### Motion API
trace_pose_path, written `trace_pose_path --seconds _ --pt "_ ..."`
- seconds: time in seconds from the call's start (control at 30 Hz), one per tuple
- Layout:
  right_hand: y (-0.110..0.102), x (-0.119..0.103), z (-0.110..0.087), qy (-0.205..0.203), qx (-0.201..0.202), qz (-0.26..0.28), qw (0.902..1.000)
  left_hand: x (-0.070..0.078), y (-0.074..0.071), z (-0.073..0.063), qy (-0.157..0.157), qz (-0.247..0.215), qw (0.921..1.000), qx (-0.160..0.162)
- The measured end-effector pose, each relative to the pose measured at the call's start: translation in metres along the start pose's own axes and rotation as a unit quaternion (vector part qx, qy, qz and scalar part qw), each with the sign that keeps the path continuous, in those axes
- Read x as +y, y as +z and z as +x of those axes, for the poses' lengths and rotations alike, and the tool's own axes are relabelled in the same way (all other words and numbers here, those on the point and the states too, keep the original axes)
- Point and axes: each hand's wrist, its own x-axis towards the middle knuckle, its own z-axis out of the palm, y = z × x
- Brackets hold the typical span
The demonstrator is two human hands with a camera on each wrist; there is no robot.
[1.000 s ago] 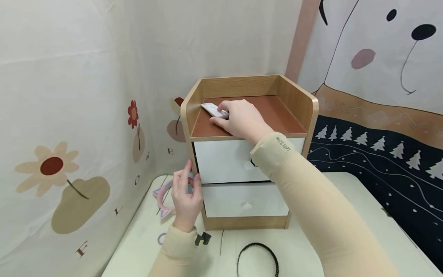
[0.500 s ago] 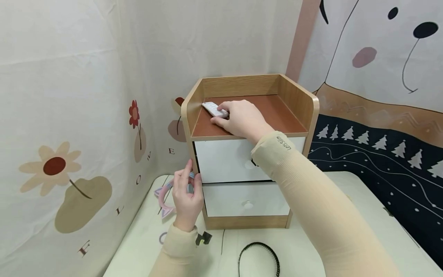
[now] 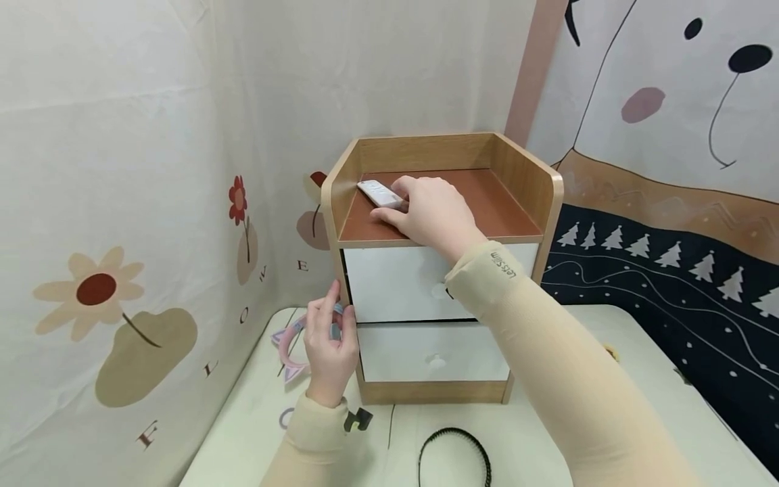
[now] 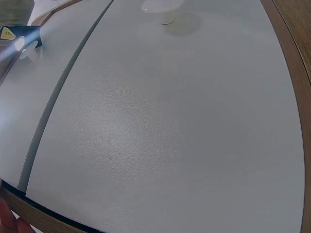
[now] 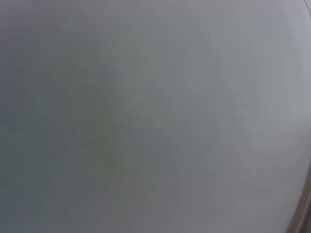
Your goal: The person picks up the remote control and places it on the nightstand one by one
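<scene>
On the brown top of a small wooden cabinet (image 3: 435, 392) lies a white remote control (image 3: 379, 193), slanted near the left side wall. My right hand (image 3: 438, 213) is at its near end, thumb beside it and index finger just above; the other fingertips are hidden. My left hand (image 3: 331, 348) rests with fairly straight fingers against the cabinet's left side. Its fingertips (image 4: 7, 218) show at the lower left in the left wrist view, by the white upper drawer front (image 4: 160, 121). The right wrist view holds only a blurred pale surface.
Behind my left hand lies a pink cat-ear headband (image 3: 285, 345). A black headband (image 3: 453, 433) lies in front of the cabinet, and a small purple ring (image 3: 285, 418) sits near my left sleeve. A white lower drawer front (image 3: 395, 352) is below. Printed curtains (image 3: 389, 67) hang behind.
My right hand has shifted slightly right and its index finger has lifted back from the remote control, baring more of its near end. The remote and my left hand stay put.
</scene>
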Motion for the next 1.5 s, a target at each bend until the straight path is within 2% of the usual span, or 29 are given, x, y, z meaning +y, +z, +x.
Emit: trace_pose_path --seconds 0.13,0.33,0.5,0.6,0.7,0.9,1.0,1.17,1.33,1.5 --pt "0.0 0.002 -0.007 0.011 0.02 0.025 0.9994 -0.001 -0.001 -0.001 0.007 -0.001 1.0 0.0" --pt "-0.002 0.011 -0.021 -0.012 0.054 0.095 0.9939 -0.002 -0.001 -0.001 0.009 -0.003 1.0 0.0" --pt "-0.003 0.016 -0.035 -0.051 0.088 0.111 0.9886 -0.002 0.0 -0.001 0.012 -0.005 0.9999 0.001" --pt "0.001 0.019 -0.047 -0.087 0.125 0.125 0.9804 -0.001 0.0 0.0 0.013 -0.003 0.9999 0.003" --pt "0.007 0.022 -0.059 -0.125 0.173 0.162 0.9634 0.0 0.0 0.0 0.007 -0.003 1.0 0.006" --pt "0.016 0.033 -0.089 -0.177 0.248 0.273 0.9125 0.001 0.0 -0.001 -0.003 -0.007 0.9999 0.007" --pt "0.023 0.04 -0.104 -0.19 0.275 0.295 0.8951 0.0 0.001 -0.002 0.004 -0.01 0.9999 0.008" --pt "0.033 0.053 -0.126 -0.205 0.305 0.272 0.8893 0.0 0.002 -0.002 0.008 -0.012 0.9999 0.008" --pt "0.042 0.069 -0.145 -0.222 0.318 0.254 0.8859 -0.001 0.003 -0.003 0.007 -0.01 0.9999 0.006" --pt "0.058 0.095 -0.168 -0.199 0.321 0.249 0.8916 -0.001 0.002 -0.001 0.015 -0.01 0.9998 0.011"
